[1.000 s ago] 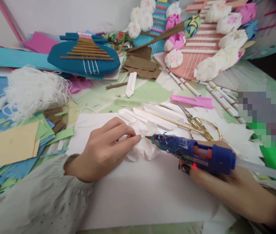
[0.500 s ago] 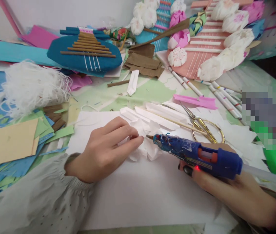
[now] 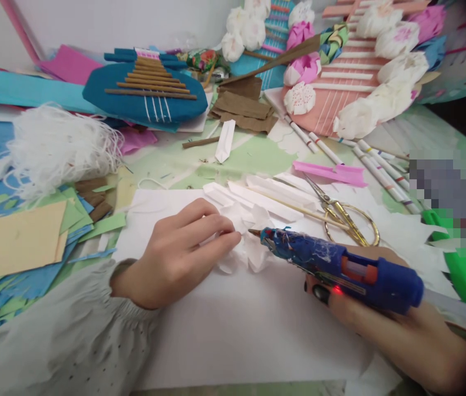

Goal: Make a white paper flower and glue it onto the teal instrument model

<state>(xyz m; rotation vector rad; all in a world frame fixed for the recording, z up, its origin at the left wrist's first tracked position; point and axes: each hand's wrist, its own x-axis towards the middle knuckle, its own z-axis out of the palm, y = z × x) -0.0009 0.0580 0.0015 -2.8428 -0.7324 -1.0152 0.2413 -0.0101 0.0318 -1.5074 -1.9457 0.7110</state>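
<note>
Your right hand's (image 3: 401, 330) fingers wrap the glue gun (image 3: 319, 254), its back end now lower; the tip stays just beside your left hand (image 3: 187, 256), so the white flower (image 3: 255, 254) at those curled fingertips seems within reach (whether they pinch it, I can't tell). Beyond your right fingers, scissors (image 3: 343, 215) and a stick (image 3: 288, 206) crowd the gun.

glue gun (image 3: 319, 250): 1 | scissors (image 3: 348, 219): 1 | string bundle (image 3: 66, 148): 1 | folded pink strip (image 3: 329, 174): 1
</note>
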